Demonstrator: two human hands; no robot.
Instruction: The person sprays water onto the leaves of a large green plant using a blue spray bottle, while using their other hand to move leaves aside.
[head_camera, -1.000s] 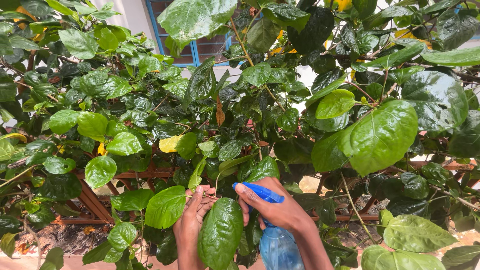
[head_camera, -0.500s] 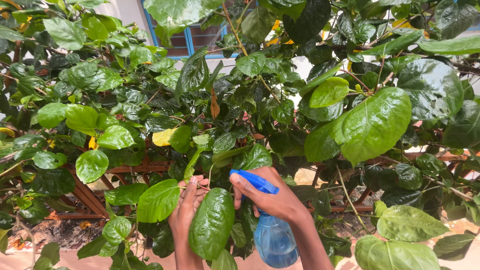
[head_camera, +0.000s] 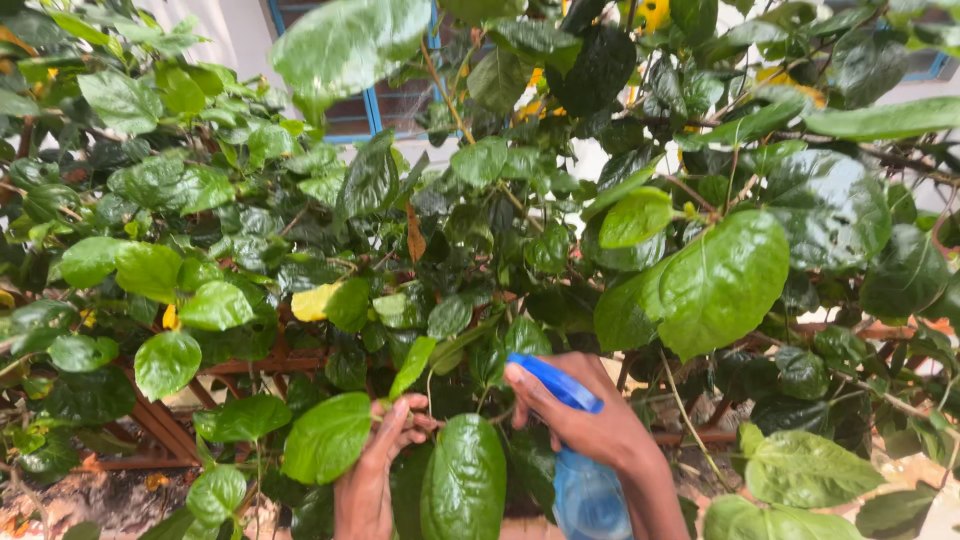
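— Gripping a spray bottle (head_camera: 588, 490) in the right hand (head_camera: 585, 425), a person stands close against a leafy shrub (head_camera: 480, 220). How does the grip look?

— Clenched. The fingers wrap the bottle's neck, and the forefinger lies along the blue spray head (head_camera: 555, 382), which points left into the foliage. The pale blue body of the bottle hangs below the hand, low in the middle of the view, partly behind a leaf.

— And the left hand (head_camera: 385, 455)?

— It reaches up from below, just left of the bottle. Its fingers are closed on a thin stem at the base of a long glossy leaf (head_camera: 465, 485) that hangs between the two hands. A second broad leaf (head_camera: 327, 437) sits just left of that hand.

— What lies around them?

— Wet-looking green leaves fill nearly everything; one big leaf (head_camera: 722, 280) hangs above and right of the spray head, and a yellowed leaf (head_camera: 312, 300) shows left of centre. Behind the shrub runs a reddish-brown wooden trellis (head_camera: 265, 360), and higher up a blue-framed window (head_camera: 375, 105) in a pale wall.
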